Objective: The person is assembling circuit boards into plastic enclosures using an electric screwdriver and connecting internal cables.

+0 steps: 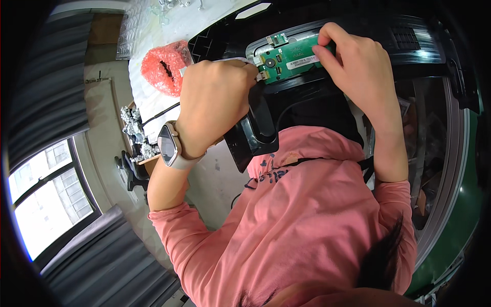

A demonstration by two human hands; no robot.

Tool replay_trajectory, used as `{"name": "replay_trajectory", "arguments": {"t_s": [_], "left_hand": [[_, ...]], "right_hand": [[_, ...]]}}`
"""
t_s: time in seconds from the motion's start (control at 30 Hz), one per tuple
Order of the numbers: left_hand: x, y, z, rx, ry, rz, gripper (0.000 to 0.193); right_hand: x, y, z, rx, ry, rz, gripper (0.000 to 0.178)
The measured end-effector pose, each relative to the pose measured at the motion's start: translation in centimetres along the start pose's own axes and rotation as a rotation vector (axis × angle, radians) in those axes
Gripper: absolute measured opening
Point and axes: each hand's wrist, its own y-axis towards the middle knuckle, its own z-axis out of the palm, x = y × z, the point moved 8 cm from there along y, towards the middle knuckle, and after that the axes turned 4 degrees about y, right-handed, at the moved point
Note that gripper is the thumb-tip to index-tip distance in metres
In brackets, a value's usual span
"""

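A green circuit board (289,53) with a white label lies in a recess of a large black plastic housing (225,38). My left hand (217,89), with a watch on its wrist, is closed at the board's left end. Its fingertips are at a small white connector (262,75) on the board's edge; the fingers' undersides are hidden. Thumb and index finger of my right hand (358,66) pinch the board's right end. Part of the board there is covered by the fingers.
Pink bubble wrap (166,66) lies on the white tabletop (153,110) beyond my left hand, with clear bubble wrap (134,30) farther back. Silvery bundled pieces (134,125) sit by the table's left edge. Clear plastic bags (429,169) are at the right.
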Motion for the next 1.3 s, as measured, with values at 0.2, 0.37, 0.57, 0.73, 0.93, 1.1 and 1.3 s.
{"name": "replay_trajectory", "arguments": {"t_s": [0.2,0.37,0.57,0.73,0.93,1.1,1.3], "left_hand": [[0.4,0.0,-0.2,-0.031,-0.09,-0.031,0.008],[-0.1,0.2,0.4,0.015,-0.035,-0.005,0.008],[-1.1,0.4,0.6,0.057,0.099,0.091,0.01],[-1.1,0.3,0.5,0.088,0.082,0.061,0.013],[-1.0,0.2,0.6,0.103,0.096,0.092,0.014],[-0.9,0.3,0.8,0.158,0.149,0.094,0.014],[-1.1,0.6,0.7,0.122,0.097,0.072,0.012]], "right_hand": [[0.3,0.2,-0.3,0.036,-0.02,0.076,0.017],[0.3,0.1,-0.2,0.021,0.009,0.047,0.018],[0.4,0.0,-0.2,0.008,-0.005,0.027,0.018],[0.3,0.0,-0.2,0.005,0.007,0.034,0.017],[0.2,-0.1,-0.5,0.007,0.025,0.045,0.017],[-0.1,-0.2,-0.8,0.005,0.055,0.048,0.016],[-0.2,-0.3,-0.8,-0.002,0.066,0.033,0.014]]}}
